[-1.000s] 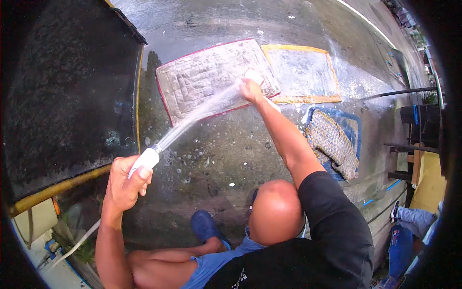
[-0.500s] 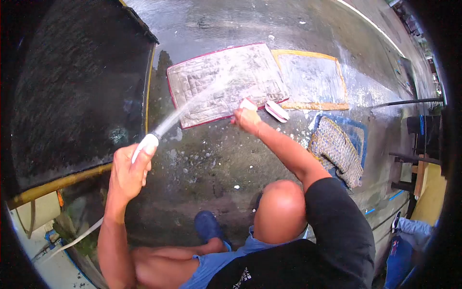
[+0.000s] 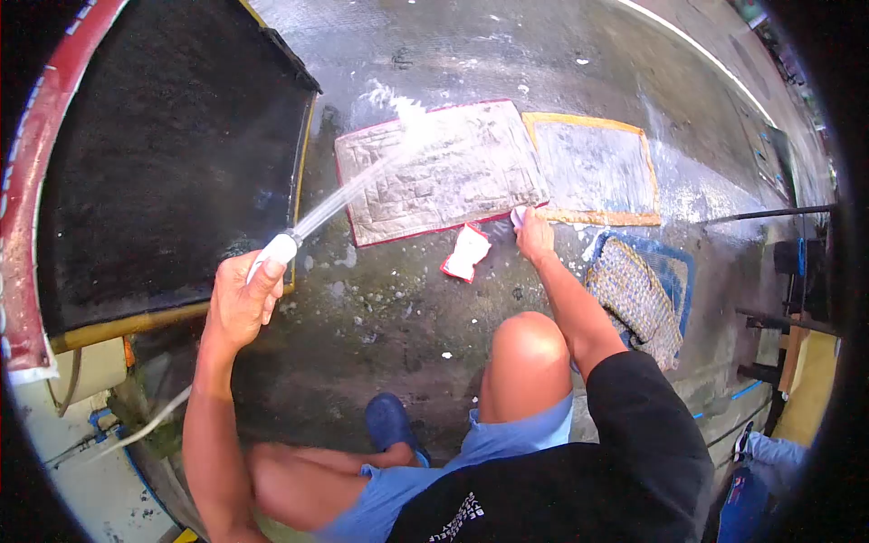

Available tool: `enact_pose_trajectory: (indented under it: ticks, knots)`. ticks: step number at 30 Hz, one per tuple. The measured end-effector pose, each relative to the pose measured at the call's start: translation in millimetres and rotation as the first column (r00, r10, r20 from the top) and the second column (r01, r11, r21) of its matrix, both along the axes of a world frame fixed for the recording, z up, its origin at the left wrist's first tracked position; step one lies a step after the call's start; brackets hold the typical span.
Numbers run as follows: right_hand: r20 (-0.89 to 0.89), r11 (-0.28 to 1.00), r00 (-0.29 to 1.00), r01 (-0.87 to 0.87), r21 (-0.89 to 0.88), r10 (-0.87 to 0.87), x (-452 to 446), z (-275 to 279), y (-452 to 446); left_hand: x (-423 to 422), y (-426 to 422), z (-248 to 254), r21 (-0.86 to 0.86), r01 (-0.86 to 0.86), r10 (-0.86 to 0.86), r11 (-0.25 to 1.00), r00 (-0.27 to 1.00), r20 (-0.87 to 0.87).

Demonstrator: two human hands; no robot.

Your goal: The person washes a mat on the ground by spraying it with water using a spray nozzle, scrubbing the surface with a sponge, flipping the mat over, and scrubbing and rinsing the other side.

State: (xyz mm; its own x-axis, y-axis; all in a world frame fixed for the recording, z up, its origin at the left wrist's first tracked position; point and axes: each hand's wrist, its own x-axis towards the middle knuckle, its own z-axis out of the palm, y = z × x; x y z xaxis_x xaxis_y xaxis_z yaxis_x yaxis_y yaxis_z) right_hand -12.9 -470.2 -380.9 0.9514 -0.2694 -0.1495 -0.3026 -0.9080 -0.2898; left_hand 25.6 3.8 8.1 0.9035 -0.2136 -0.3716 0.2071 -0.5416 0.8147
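Left fingers [image 3: 232, 279] around white sprayer [image 3: 279, 250]

Running white sprayer [image 3: 280, 251], centre left
Red-edged mat [image 3: 453, 172] flat, upper centre; pale block [image 3: 518, 216] at its lower-right corner.

And there's white lettering [image 3: 460, 519] on the black shirt [image 3: 579, 489], running at a slant: the lowest line looks to end in "SELF", the rest too blurred to call! Far left, pale letters [image 3: 83, 13] mark a red border [image 3: 56, 127], cropped, unreadable.
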Motion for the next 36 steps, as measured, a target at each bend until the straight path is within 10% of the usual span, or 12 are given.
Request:
enact_pose_trajectory:
  ticks: [14,19,22,27,31,35,36]
  knots:
    - [-0.116,0.970,0.987,-0.079,0.229,0.108,174,116,99,18,-30,25,0.142,0.016,-0.023,0.990,0.998,0.051]
    - [0.071,0.930,0.996,0.028,0.366,-0.057,171,39,187,24,-19,-21,0.089,-0.029,0.027,0.996,0.999,0.021]
    - [0.365,0.916,0.922,-0.254,0.312,0.131,167,-67,260,27,-4,-57,0.122,0.026,-0.028,0.992,0.999,0.017]
    - [0.519,0.835,0.833,-0.417,0.358,0.193,139,-40,228,34,22,-109,0.070,0.029,-0.025,0.997,0.998,-0.059]
    - [0.088,0.987,0.984,0.149,0.063,-0.154,148,-10,80,38,48,-120,-0.089,-0.069,0.062,0.994,0.995,-0.084]
    - [0.308,0.901,0.866,0.299,0.315,-0.395,153,-72,87,46,50,-133,-0.197,-0.156,0.132,0.968,0.983,-0.130]
    - [0.244,0.968,0.962,0.065,0.243,-0.126,146,-56,135,47,44,-135,-0.198,-0.166,0.137,0.966,0.978,-0.154]
